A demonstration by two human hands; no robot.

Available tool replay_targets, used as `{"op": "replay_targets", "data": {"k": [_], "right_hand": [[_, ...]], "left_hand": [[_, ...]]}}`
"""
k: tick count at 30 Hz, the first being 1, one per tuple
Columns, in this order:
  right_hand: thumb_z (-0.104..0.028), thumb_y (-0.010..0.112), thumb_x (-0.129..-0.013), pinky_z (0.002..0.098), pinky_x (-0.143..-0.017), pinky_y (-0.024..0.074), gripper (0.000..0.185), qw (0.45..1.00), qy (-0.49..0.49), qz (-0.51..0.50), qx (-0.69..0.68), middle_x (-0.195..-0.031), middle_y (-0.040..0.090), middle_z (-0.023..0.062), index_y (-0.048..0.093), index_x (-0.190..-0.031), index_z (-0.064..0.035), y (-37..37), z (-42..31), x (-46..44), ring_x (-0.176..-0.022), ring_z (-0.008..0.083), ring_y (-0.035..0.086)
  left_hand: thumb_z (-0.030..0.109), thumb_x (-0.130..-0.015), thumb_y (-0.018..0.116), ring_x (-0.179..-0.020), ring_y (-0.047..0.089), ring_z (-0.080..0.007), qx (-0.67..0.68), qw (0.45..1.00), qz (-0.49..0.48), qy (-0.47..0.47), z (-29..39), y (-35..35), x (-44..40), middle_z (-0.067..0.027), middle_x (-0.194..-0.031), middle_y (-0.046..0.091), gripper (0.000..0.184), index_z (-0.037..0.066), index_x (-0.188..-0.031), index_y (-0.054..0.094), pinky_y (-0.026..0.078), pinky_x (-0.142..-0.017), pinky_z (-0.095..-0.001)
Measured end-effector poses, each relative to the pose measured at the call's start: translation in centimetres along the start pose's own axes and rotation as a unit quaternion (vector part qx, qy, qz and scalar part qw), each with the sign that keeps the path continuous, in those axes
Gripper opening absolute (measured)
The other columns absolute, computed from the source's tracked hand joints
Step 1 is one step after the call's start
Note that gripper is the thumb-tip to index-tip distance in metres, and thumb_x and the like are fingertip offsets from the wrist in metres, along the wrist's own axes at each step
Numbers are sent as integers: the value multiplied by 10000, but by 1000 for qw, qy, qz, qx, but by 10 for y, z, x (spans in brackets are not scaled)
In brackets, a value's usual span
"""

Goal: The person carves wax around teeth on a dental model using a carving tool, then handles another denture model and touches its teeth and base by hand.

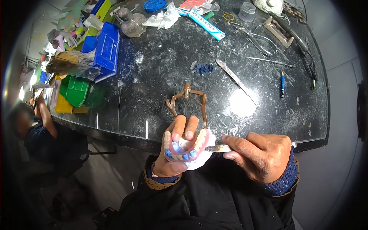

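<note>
My left hand (pixel 168 168) is closed around the set of teeth (pixel 200 142), two fingers bent in over it and my thumb on the front. It sits just past the table's near edge, over my lap. The teeth hide my palm. Blue stuff (pixel 186 156) sits on some of them, and a white base (pixel 197 164) shows below. A brown metal frame (pixel 203 105) sticks out past my fingers; they hide part of it.

My right hand (pixel 264 155) is pinched tight on a flat metal tool (pixel 218 148). Its tip is right at the side of the teeth, but I can't tell if it touches. My hand covers the handle.

On the dusty black table (pixel 153 82), dark blue bits (pixel 204 69) lie past the frame, beside a long knife (pixel 234 79). A bright shine hides the table near its end. Farther right are a blue pencil (pixel 283 85) and pliers (pixel 253 38). A blue bin (pixel 109 51) blocks part of the mess on the left. Another person (pixel 48 122) is there too, dim and partly cut off.
</note>
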State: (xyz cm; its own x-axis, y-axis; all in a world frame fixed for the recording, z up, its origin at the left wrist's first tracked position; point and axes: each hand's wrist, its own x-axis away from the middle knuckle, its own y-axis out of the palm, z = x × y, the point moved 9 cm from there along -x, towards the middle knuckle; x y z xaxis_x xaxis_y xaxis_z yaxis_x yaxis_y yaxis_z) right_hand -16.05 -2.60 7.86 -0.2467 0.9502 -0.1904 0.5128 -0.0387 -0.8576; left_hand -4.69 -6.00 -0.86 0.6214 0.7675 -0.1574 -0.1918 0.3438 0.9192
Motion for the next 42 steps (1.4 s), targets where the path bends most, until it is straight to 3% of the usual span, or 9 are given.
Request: {"op": "replay_targets", "data": {"k": [7, 12, 16, 18, 20, 21, 22, 31, 42], "right_hand": [[-254, 645, -833, 271, -419, 431, 189, 996, 38, -55, -67, -666, 650, 63, 666, -923, -90, 19, 4, 10, -505, 187, 616], [-341, 639, -825, 291, -356, 367, 211, 991, 63, -20, -117, -559, 589, 13, 639, -868, -134, 27, 14, 16, -420, 176, 559], [-332, 640, -825, 300, -364, 382, 202, 997, 66, 5, -48, -560, 584, 23, 644, -871, -136, 19, 17, 9, -435, 184, 568], [-320, 661, -802, 307, -368, 387, 221, 998, 62, 18, 13, -548, 531, 17, 654, -914, -130, 10, 17, 9, -425, 176, 548], [-311, 677, -784, 306, -373, 390, 250, 997, 60, 39, 43, -551, 501, 15, 657, -944, -121, -3, 13, 8, -420, 169, 533], [-193, 673, -796, 307, -426, 426, 204, 998, 64, 8, 23, -598, 573, 71, 666, -953, -63, -4, 8, 5, -459, 198, 561], [-188, 677, -789, 310, -419, 417, 206, 998, 59, 13, 14, -584, 554, 65, 666, -954, -65, -3, 4, 3, -448, 195, 546], [-199, 723, -726, 306, -378, 361, 376, 998, 31, 44, 15, -524, 427, 28, 660, -1083, -100, 4, -3, 0, -396, 154, 450], [-202, 711, -762, 289, -357, 357, 379, 997, 40, 60, -15, -531, 467, 15, 638, -1120, -104, 20, -1, 5, -389, 138, 474]], "left_hand": [[-3, -591, 734, -841, 475, -103, -35, 999, -29, 12, 5, 4, -3, 20, -978, 377, 518, 189, -903, 367, 406, -783, -256], [53, -554, 784, -880, 470, -83, -79, 997, 2, 17, 2, 0, -2, 37, -949, 377, 545, 193, -900, 388, 398, -829, -256], [54, -607, 769, -982, 472, -126, -57, 995, 75, 33, 0, -5, -3, 2, -976, 364, 502, 160, -919, 390, 501, -854, -260], [40, -636, 745, -1041, 472, -156, -47, 988, 146, 27, -2, -13, 0, -21, -994, 358, 468, 133, -926, 390, 549, -872, -270], [25, -669, 700, -1121, 455, -203, -35, 991, 124, 39, 0, -17, 1, -47, -1029, 351, 433, 99, -951, 379, 558, -868, -285], [25, -673, 695, -1128, 454, -206, -39, 990, 126, 42, 2, -17, 1, -47, -1031, 351, 432, 98, -956, 376, 563, -862, -289], [24, -676, 689, -1135, 454, -209, -43, 990, 128, 44, 3, -17, 1, -46, -1033, 351, 431, 96, -961, 373, 567, -855, -293], [-20, -665, 643, -1139, 452, -190, -136, 974, 171, 57, 9, -21, 5, -22, -1049, 392, 430, 142, -966, 384, 449, -968, -348], [-38, -653, 631, -1124, 444, -168, -176, 963, 189, 80, 11, -21, 5, -10, -1031, 391, 447, 150, -970, 378, 401, -983, -377]]}}
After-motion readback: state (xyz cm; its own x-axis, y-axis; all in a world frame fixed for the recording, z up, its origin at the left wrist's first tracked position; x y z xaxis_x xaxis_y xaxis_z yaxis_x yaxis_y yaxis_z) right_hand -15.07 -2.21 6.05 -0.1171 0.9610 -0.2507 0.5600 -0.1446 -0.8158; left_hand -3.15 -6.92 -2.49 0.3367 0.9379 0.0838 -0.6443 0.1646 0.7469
